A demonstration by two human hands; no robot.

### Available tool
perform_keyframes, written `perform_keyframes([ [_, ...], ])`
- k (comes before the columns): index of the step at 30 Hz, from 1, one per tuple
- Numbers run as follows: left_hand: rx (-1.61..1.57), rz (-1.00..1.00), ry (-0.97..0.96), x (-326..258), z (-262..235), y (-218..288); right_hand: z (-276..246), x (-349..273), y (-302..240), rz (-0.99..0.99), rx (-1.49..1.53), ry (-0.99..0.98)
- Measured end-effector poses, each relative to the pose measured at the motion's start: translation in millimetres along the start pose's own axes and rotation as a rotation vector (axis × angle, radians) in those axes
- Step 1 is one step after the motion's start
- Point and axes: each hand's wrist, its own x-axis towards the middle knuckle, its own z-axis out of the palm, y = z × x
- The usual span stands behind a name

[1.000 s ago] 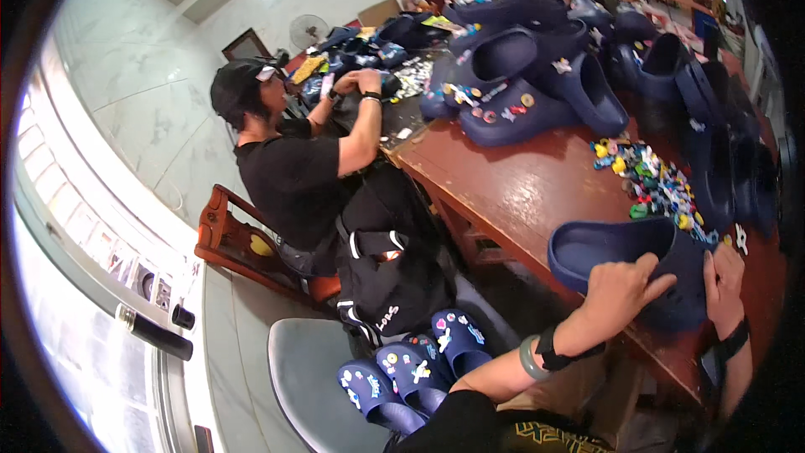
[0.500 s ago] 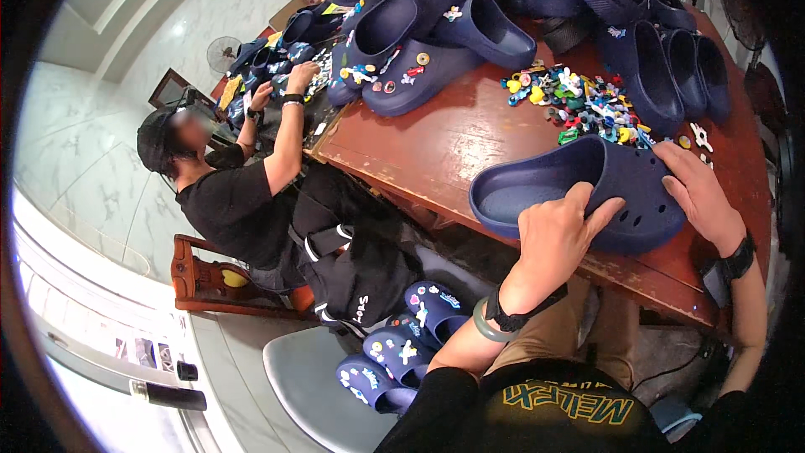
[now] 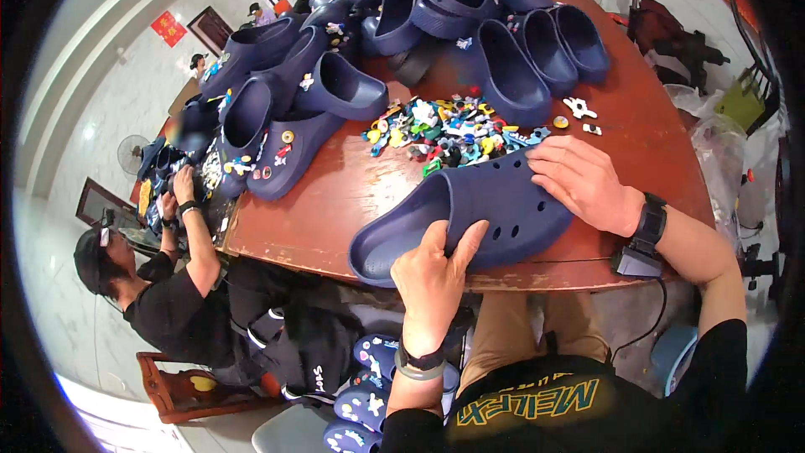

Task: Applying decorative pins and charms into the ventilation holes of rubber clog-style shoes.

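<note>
A navy clog (image 3: pixel 474 201) with holes in its upper lies on its side near the table's front edge, heel to the left. My left hand (image 3: pixel 432 281) grips the rim of its foot opening, thumb and forefinger up against the edge. Over the toe end, my right hand (image 3: pixel 587 184) holds on with its fingers bent across the upper; the fingertips are partly hidden. No charms show on this clog. Just beyond it is a heap of small colourful shoe charms (image 3: pixel 457 126). A white charm (image 3: pixel 579 107) and a round yellow one (image 3: pixel 560 122) lie apart, beyond my right hand.
More navy clogs (image 3: pixel 511 71) stand along the far side of the red-brown table (image 3: pixel 293 231), some decorated. A co-worker in black (image 3: pixel 168 306) sits at the left. Decorated clogs (image 3: pixel 360 403) rest on a grey chair below. A black device (image 3: pixel 637 262) with a cable sits at the front edge.
My view has turned right, so the table and clogs appear farther left. Both hands keep their hold on the clog, the right hand's fingers now more bent over the toe.
</note>
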Motion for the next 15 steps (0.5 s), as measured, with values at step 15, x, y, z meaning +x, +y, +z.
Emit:
perform_keyframes([
  [15,0.039,0.175,0.175,-4,18,-12,20,12,7,0.153,0.177,-0.075],
])
